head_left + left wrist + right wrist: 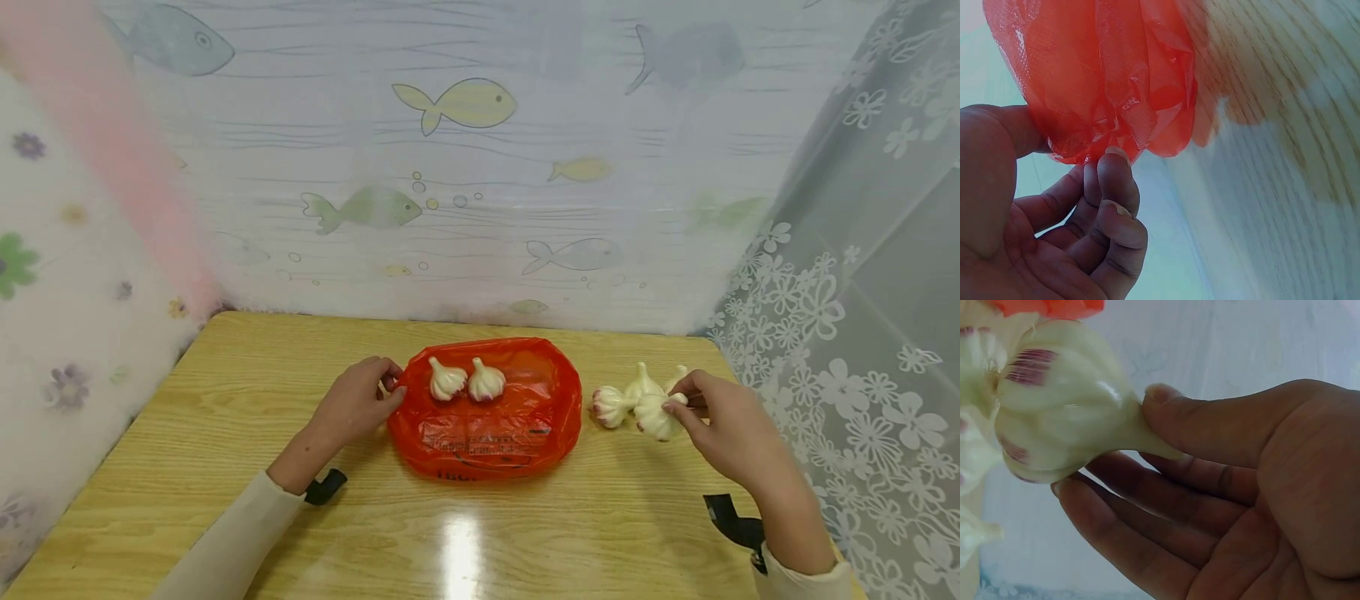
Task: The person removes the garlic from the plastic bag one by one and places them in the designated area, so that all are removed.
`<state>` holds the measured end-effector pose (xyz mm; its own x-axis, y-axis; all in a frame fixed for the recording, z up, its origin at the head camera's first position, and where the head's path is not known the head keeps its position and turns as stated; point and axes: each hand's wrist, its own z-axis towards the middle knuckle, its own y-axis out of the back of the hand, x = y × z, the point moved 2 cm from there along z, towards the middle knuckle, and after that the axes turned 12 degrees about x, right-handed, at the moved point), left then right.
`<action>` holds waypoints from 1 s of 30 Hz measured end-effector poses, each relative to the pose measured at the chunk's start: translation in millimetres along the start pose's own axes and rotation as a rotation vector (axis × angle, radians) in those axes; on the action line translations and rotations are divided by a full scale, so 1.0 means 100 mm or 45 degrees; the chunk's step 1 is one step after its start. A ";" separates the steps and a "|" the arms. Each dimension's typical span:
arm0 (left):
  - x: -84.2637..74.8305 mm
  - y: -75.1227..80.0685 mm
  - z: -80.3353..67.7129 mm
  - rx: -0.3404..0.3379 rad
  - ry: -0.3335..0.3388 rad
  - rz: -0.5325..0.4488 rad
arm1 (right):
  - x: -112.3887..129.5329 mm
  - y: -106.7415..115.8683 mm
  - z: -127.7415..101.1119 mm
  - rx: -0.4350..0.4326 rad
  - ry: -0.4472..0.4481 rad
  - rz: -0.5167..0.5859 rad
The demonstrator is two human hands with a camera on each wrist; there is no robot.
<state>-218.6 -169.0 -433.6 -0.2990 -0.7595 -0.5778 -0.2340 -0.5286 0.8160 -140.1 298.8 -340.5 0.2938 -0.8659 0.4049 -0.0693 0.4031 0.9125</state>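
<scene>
Right wrist: glossy cream garlic bulb, purple-streaked.

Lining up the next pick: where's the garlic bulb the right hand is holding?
Head view: the held garlic bulb is right of the red bag, in the right hand, against three loose bulbs on the table.

Bright, even light fills the head view, with a white glare streak on the glossy bench near the front edge, soft faint shadows, and bowed edges, while both wrist views are close, washed-out and blurred in the background.
</scene>
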 end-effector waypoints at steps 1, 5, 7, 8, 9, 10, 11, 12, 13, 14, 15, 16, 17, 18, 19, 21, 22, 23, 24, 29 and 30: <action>0.00 0.00 0.00 -0.002 0.000 0.001 | -0.02 0.01 0.00 0.016 -0.017 0.005; 0.00 0.00 0.00 -0.001 0.006 -0.001 | -0.09 0.02 -0.01 0.058 -0.062 -0.010; 0.00 0.00 0.00 0.002 0.012 -0.003 | -0.13 0.03 -0.01 0.084 -0.077 -0.010; 0.00 0.00 0.00 0.004 0.015 -0.004 | -0.14 0.03 -0.01 0.097 -0.085 -0.011; 0.00 0.00 0.00 0.005 0.016 -0.004 | -0.16 0.03 -0.01 0.110 -0.092 -0.012; 0.00 0.00 0.00 0.006 0.018 -0.003 | -0.18 0.03 -0.02 0.124 -0.100 -0.010; 0.00 0.00 0.00 0.009 0.018 -0.005 | -0.19 0.03 -0.01 0.138 -0.105 -0.009; 0.00 0.00 0.00 0.010 0.020 -0.003 | -0.21 0.03 -0.01 0.151 -0.109 -0.007; 0.00 0.00 0.00 0.012 0.020 -0.003 | -0.22 0.03 -0.01 0.160 -0.115 -0.008; 0.00 0.00 0.00 0.015 0.019 -0.002 | -0.23 0.03 -0.01 0.168 -0.119 -0.007; 0.00 0.00 0.00 0.017 0.021 -0.002 | -0.24 0.02 -0.01 0.175 -0.124 -0.006; 0.00 0.00 0.00 0.019 0.022 -0.003 | -0.26 0.02 -0.01 0.180 -0.129 -0.003; 0.00 0.00 0.00 0.019 0.023 -0.004 | -0.27 0.02 0.00 0.183 -0.131 0.000; 0.00 0.00 0.00 0.018 0.026 -0.003 | -0.28 0.01 0.00 0.184 -0.135 0.002; 0.00 0.00 0.01 0.018 0.023 -0.005 | -0.30 0.01 0.01 0.187 -0.139 0.005; 0.00 0.00 0.00 0.017 0.026 -0.005 | -0.33 -0.01 0.02 0.203 -0.144 0.009; 0.00 0.00 0.00 0.017 0.026 -0.005 | -0.35 -0.01 0.03 0.211 -0.145 0.011; 0.00 0.00 0.00 0.017 0.025 -0.004 | -0.36 -0.02 0.04 0.219 -0.146 0.010; 0.00 0.00 0.00 0.017 0.026 -0.005 | -0.38 -0.04 0.05 0.228 -0.145 0.010; 0.00 -0.01 0.00 0.021 0.030 -0.009 | -0.46 -0.10 0.09 0.244 -0.119 0.017; 0.01 -0.01 0.00 0.021 0.031 -0.008 | -0.47 -0.12 0.10 0.250 -0.116 0.018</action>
<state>-219.0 -168.9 -434.5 -0.2747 -0.7651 -0.5824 -0.2510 -0.5276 0.8116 -162.8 331.8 -369.7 0.2048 -0.8874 0.4130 -0.2598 0.3576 0.8970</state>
